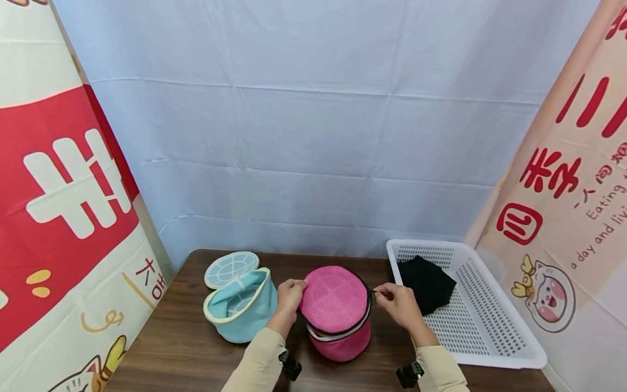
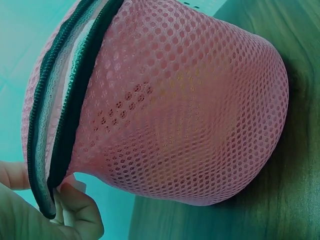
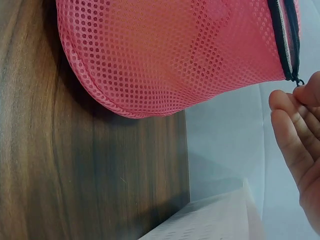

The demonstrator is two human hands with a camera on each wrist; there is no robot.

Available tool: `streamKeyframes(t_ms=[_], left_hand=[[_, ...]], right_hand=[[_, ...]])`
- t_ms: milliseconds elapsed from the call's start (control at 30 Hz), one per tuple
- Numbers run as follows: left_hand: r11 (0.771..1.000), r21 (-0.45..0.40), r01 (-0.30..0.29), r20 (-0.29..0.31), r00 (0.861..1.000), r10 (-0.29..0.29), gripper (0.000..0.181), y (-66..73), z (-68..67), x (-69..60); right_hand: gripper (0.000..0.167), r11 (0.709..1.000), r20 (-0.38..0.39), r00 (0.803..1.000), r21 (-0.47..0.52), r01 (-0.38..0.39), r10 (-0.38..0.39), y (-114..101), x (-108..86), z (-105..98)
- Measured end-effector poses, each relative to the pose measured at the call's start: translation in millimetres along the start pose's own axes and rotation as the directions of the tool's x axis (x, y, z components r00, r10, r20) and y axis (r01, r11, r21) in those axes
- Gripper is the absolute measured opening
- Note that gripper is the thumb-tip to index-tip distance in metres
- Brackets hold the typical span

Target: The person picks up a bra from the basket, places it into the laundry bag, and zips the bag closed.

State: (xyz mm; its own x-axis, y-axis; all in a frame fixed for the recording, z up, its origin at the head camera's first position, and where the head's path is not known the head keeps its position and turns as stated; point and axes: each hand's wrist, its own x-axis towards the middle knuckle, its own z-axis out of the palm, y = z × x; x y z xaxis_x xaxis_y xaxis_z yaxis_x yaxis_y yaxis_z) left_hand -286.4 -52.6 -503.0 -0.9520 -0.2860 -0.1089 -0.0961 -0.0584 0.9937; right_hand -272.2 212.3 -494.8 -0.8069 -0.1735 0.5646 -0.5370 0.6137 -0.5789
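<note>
1 head view is looking forward and down over the table (image 1: pixel 181 354); 2 wrist views are closely facing the pink mesh bag (image 1: pixel 335 296) from opposite sides, all 3 sharing it.

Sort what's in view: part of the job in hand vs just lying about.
In the job:
- pink mesh bag, partly unzipped
- zipper pull
- hands: left hand gripping the bag's edge, right hand pinching the pull

Apparently just lying about (not held):
- light-blue bag, lid open
- white basket
- black cloth in the basket
</note>
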Motion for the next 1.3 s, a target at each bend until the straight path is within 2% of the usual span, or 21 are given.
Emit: streamKeyframes(t_ms=[133, 333, 433, 600, 767, 900, 1033, 1200, 1300], left_hand=[[1.000, 0.021, -0.017, 0.028, 0.999, 0.017, 0.015, -0.2, -1.1, -1.3], [0.994, 0.105, 0.015, 0.089, 0.996, -0.024, 0.025, -2.7, -8.9, 0.3], [0.987, 0.162, -0.009, 0.078, 0.997, -0.004, 0.027, -2.8, -10.8, 5.9], [0.950, 0.299, -0.089, 0.060, 0.995, 0.074, 0.034, -0.2, -7.5, 19.5], [0.909, 0.394, -0.137, 0.094, 0.990, 0.109, 0.044, 4.7, -2.8, 32.9], [0.885, 0.425, -0.190, 0.139, 0.980, 0.144, 0.045, 9.8, 2.3, 38.7], [0.873, 0.428, -0.235, 0.201, 0.966, 0.162, 0.048, 12.3, 8.5, 42.2], [0.874, 0.409, -0.262, 0.277, 0.948, 0.155, 0.052, 14.7, 12.2, 46.3], [0.872, 0.410, -0.268, 0.293, 0.944, 0.152, 0.052, 16.9, 12.0, 47.5]], right_hand=[[0.010, 1.000, 0.010, 1.000, 0.010, -0.019, 0.019, 1, -0.4, 0], [0.009, 0.998, 0.047, 0.997, 0.023, -0.063, 0.062, 6, 0.5, 1], [0.008, 0.995, 0.070, 0.993, 0.033, -0.095, 0.092, 9, 2.3, 0], [0.010, 0.992, 0.092, 0.990, 0.051, -0.116, 0.111, 11, 2.6, -1], [0.010, 0.992, 0.103, 0.990, 0.069, -0.104, 0.096, 11, 2.7, -1], [0.010, 0.993, 0.105, 0.990, 0.063, -0.100, 0.093, 13, 3.2, -1], [0.010, 0.993, 0.097, 0.990, 0.048, -0.104, 0.099, 16, 3.5, -1], [0.009, 0.992, 0.106, 0.988, 0.054, -0.118, 0.112, 18, 4.8, -1], [0.008, 0.990, 0.110, 0.986, 0.048, -0.133, 0.127, 18, 6.1, -1]])
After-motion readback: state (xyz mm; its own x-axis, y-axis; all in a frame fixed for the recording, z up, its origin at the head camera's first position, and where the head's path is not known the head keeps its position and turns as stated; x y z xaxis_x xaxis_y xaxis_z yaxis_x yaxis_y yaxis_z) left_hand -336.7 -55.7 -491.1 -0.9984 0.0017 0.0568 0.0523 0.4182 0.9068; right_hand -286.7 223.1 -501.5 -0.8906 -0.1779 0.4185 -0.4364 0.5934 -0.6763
